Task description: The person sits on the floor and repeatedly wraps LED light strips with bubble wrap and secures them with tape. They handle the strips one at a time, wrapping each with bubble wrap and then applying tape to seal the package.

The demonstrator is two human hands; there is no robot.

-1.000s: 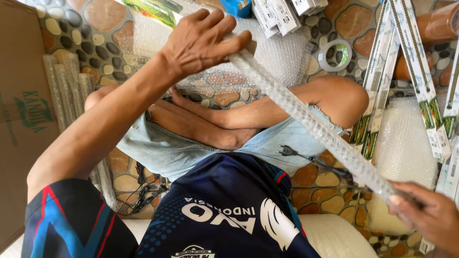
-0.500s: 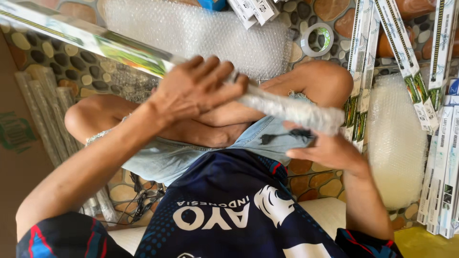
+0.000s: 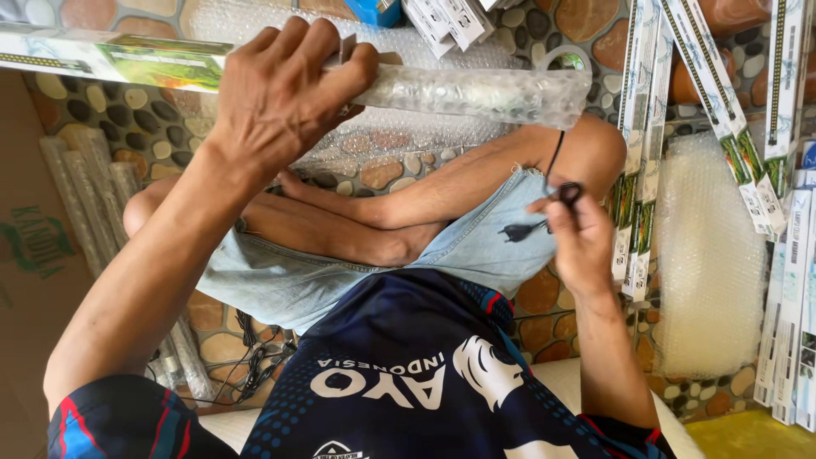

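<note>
The floor (image 3: 586,293) is the biggest thing here, covered in round stones of brown, grey and cream, and a person sits on it with crossed legs. A flat brown cardboard sheet (image 3: 30,246) lies along one side. A big sheet of bubble wrap (image 3: 710,255) lies on the other side, next to many long thin boxes (image 3: 731,127) that lie side by side. More wrapped long boxes (image 3: 93,191) lie beside the cardboard. The main thing is the long box (image 3: 357,76), held up above the knees. Its long way runs sideways across the view, from one side to the other. One end shows a green picture and the other end is covered in bubble wrap. The left hand (image 3: 285,106) is closed tight around the middle of the long box, fingers curled over the top, so this hand is the one carrying it. The right hand (image 3: 578,242) is lower down, near the right knee and well below the wrapped end of the box. It is closed in a pinch on a thin black cord (image 3: 557,174), which runs up toward the wrapped end. A small black plug (image 3: 514,231) lies on the shorts, just beside that hand. A roll of tape (image 3: 565,61) sits on the floor behind the wrapped end.
</note>
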